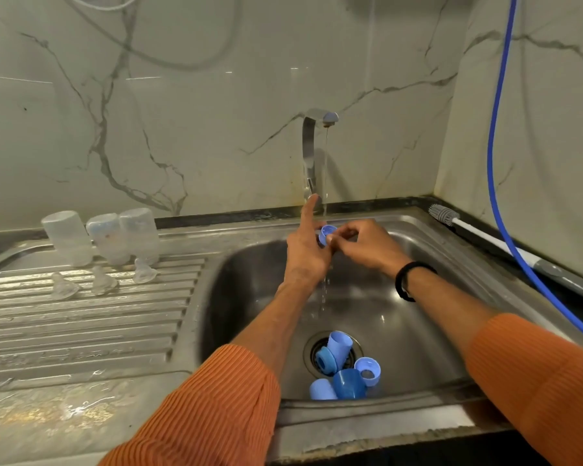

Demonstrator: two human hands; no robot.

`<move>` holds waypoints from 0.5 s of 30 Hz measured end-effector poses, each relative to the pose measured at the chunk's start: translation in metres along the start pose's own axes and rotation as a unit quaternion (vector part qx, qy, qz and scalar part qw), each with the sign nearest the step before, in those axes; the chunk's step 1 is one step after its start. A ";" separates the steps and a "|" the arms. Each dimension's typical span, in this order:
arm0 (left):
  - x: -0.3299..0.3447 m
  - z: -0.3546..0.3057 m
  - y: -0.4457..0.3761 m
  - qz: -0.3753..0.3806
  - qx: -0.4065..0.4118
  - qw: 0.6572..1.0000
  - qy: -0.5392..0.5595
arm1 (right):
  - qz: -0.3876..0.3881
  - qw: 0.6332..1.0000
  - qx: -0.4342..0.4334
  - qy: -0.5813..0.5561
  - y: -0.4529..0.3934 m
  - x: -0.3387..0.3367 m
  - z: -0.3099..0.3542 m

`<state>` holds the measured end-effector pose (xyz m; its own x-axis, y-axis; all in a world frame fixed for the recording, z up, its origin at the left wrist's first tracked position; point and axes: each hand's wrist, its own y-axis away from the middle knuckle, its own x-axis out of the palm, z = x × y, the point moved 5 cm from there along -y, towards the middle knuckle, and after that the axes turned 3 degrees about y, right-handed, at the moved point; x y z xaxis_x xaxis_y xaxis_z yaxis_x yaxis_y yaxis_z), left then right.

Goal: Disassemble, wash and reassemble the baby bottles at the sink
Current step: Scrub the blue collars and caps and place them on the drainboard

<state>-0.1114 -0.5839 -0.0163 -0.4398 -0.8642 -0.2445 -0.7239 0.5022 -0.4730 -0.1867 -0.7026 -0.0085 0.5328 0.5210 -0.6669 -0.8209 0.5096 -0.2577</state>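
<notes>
Nearest the viewer: two forearms in orange ribbed sleeves (216, 408), reaching over the front rim of a steel sink (367, 423). At the basin floor, over and beside the drain (312, 351): a cluster of blue caps and collar rings (345, 368), some on their sides, touching one another. Mid-basin, above these: left hand (305, 250) and right hand (364, 243) meeting under the running stream (325, 183), both pinching one blue collar ring (327, 233) between them (left index finger straight and raised, remaining fingers curled toward the ring; right fingers curled round its far side). Black band (406, 280) on the right wrist. On the ribbed drainboard (81, 327) at left: three clear teats (103, 284), and behind them three clear bottle bodies (106, 238), upside down, close together. At the rear: tap (312, 146) against the marble wall; at right, a bottle brush (451, 220) lying on the counter edge beside a blue hose (493, 146).
</notes>
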 end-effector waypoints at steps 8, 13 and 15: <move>-0.005 0.011 -0.007 -0.043 -0.025 0.999 -0.023 | -0.066 0.997 -0.033 -0.030 -0.004 0.003 0.006; -0.001 0.027 -0.008 -0.024 -0.119 0.987 0.109 | -0.040 0.997 -0.034 -0.061 -0.007 0.004 0.010; 0.001 0.033 -0.007 -0.013 -0.164 0.973 0.164 | -0.035 0.994 -0.014 -0.105 -0.008 0.005 0.009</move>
<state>-0.0897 -0.5894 -0.0410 -0.5256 -0.8476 0.0724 -0.8442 0.5091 -0.1677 -0.1762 -0.6981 -0.0034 0.6178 0.6171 -0.4873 -0.7839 0.5324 -0.3196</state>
